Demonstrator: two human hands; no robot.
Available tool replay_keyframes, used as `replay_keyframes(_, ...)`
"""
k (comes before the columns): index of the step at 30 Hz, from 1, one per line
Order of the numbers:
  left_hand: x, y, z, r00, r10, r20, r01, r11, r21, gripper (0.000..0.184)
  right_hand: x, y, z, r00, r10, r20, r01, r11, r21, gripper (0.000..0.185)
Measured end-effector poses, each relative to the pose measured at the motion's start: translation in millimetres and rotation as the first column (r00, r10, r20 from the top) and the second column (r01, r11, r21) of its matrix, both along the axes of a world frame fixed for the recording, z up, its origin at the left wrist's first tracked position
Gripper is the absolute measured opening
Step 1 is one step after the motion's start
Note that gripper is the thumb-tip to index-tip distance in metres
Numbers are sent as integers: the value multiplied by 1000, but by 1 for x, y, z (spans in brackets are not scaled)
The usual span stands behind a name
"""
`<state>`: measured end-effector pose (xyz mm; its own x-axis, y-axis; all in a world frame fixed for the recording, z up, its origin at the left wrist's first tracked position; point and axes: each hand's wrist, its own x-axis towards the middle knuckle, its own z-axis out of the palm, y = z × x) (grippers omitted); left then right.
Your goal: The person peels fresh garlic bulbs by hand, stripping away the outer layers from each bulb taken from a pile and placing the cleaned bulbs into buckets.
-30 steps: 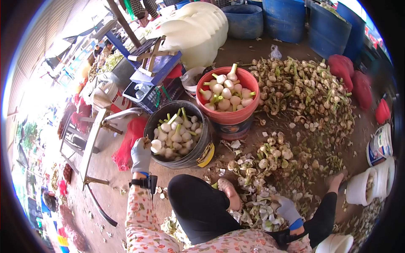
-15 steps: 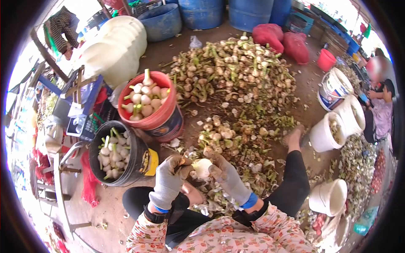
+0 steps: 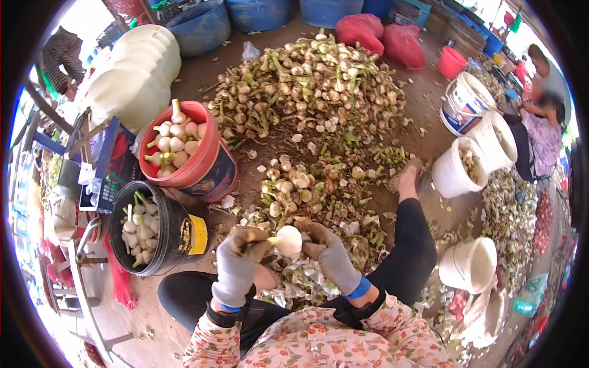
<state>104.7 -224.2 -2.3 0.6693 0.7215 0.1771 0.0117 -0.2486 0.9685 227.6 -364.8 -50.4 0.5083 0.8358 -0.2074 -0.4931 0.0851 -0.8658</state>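
While the gloved left hand (image 3: 237, 265) pinches the stem end of a white garlic bulb (image 3: 288, 241), here's the gloved right hand (image 3: 334, 257), fingers curled narrow at the bulb's other side, contact hard to tell! The bulb's up above the papery peelings (image 3: 305, 279), with the black bucket (image 3: 173, 233) off to the left.

**Gripping a white bulb (image 3: 288, 241) above peelings (image 3: 302, 283)**

Pinching it by the stem with the left hand (image 3: 238, 264), holding the right hand (image 3: 334, 254) close beside it. Sitting near a black bucket (image 3: 173, 239) and red bucket (image 3: 205, 170), facing a heap (image 3: 310, 83).
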Motion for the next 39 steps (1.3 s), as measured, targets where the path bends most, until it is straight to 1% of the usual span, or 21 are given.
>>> replay_keyframes(2,-8,-4,21,997,83,0,-73,871,-486,17,5,-5,-9,1000,-1,-26,-2,993,-116,39)
replay_keyframes(5,-38,20,32,949,316,-8,-306,912,-273,16,14,-23,-107,960,279,10,-262,915,-308,29)
replay_keyframes(6,-55,37,36,901,418,-113,-430,896,-109,12,18,-31,-104,735,535,416,-266,793,-549,28)
replay_keyframes(7,-66,50,44,832,543,-111,-551,833,-53,13,21,-38,-100,286,737,613,-127,663,-738,29)
replay_keyframes(8,-89,72,44,756,643,-118,-631,765,128,15,28,-47,-112,294,763,576,-134,629,-766,31)
replay_keyframes(10,-164,127,28,660,739,-134,-716,673,187,21,46,-55,-148,305,809,502,-139,559,-817,34)
replay_keyframes(14,-191,157,14,533,835,-135,-513,447,733,52,112,-38,-167,607,593,529,20,654,-756,30)
replay_keyframes(15,-183,159,-7,542,827,-150,-654,527,543,51,130,-32,-172,669,525,526,59,668,-742,31)
replay_keyframes(17,-110,127,-13,687,670,-283,-588,741,325,32,171,-15,-186,742,451,495,166,593,-788,34)
replay_keyframes(18,-78,109,-35,781,569,-257,-442,794,416,22,193,-6,-192,762,447,468,225,495,-839,36)
replay_keyframes(19,-43,90,-35,862,400,-311,-453,884,-117,20,212,5,-190,752,471,461,285,399,-872,42)
replay_keyframes(21,1,61,-58,746,5,-666,185,959,215,25,252,16,-214,744,436,507,393,327,-859,50)
replay_keyframes(22,26,39,-68,812,-90,-577,68,996,-59,31,266,23,-217,694,457,556,493,262,-830,51)
replay_keyframes(23,40,34,-74,683,-218,-698,185,975,-123,39,276,30,-221,688,450,569,516,248,-820,50)
replay_keyframes(25,57,29,-96,670,-352,-653,339,928,-153,44,298,38,-229,667,437,603,574,215,-790,49)
replay_keyframes(28,74,28,-110,595,-408,-693,422,892,-162,50,324,46,-238,812,431,393,356,169,-919,49)
replay_keyframes(32,77,24,-132,673,-424,-606,415,895,-165,43,307,41,-241,724,460,514,431,280,-858,24)
replay_keyframes(33,70,19,-150,749,-406,-523,345,914,-215,41,290,37,-239,667,403,626,473,420,-774,21)
replay_keyframes(35,58,12,-198,801,-348,-487,287,937,-199,41,250,36,-201,748,316,584,223,710,-669,27)
replay_keyframes(36,89,9,-145,803,-352,-481,216,924,-317,50,224,34,-174,798,279,534,92,819,-566,30)
replay_keyframes(39,93,-9,-136,940,-266,-214,72,767,-637,79,149,25,-93,871,322,371,-179,911,-370,35)
